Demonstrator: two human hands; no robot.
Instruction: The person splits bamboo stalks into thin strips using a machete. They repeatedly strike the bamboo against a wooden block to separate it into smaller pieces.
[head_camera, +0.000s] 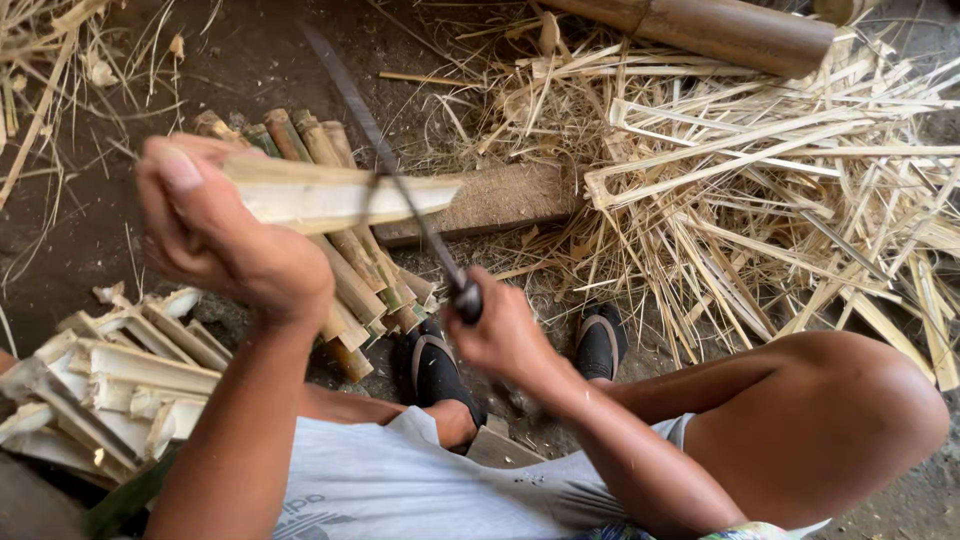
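L hand (215, 235) at 9 o'clock, grip clamped round a pale split bamboo piece (335, 197) held level, free end pointing to 3 o'clock. R hand (500, 335) near centre, grip clamped on the dark handle of a long knife (385, 160); blade runs up toward 11 o'clock and sits in the bamboo piece approx. mid-length, cutting edge buried in the wood.

Under the piece: a bundle of bamboo sticks (330, 260), greenish-brown, lying on the dirt floor (240, 70), slanting from 11 to 5 o'clock. Just beyond, a flat wood block (500, 195) on the floor, touching the bundle's far side.

At 8 o'clock, stack of pale split pieces (110, 375), beside the L forearm. From 1 to 4 o'clock, big heap of shavings & thin strips (760, 190). At 1 o'clock, a thick brown bamboo pole (730, 30) lying across the heap's top edge.

Both feet in black sandals (435, 370) below the R hand; bare R knee at 4 o'clock.
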